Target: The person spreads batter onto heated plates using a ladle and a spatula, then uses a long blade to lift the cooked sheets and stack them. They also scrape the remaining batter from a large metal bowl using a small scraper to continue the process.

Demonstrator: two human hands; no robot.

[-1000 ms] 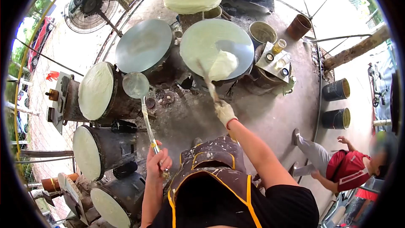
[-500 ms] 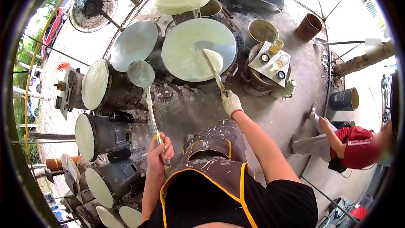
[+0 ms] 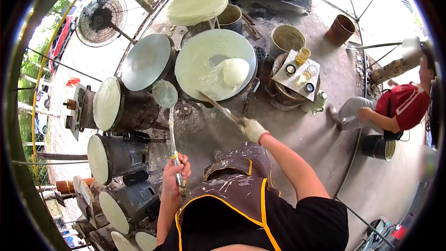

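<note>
My right hand, in a pale glove, grips a long thin stick whose tip slides under the near edge of a thin pale sheet on a round hot plate. Part of the sheet is folded into a lump on the plate's right side. My left hand, bare, holds the handle of a long flat round ladle raised above the ground between the drums.
Several drum stoves with pale sheets on top stand at the left. A bare plate lies beside the hot plate. A stack of finished sheets, buckets, a jar tray, a fan. A person in red crouches right.
The stick has moved from the sheet's middle down to its near edge, and more of the sheet is lifted and folded. The person in red has shifted farther up at the right.
</note>
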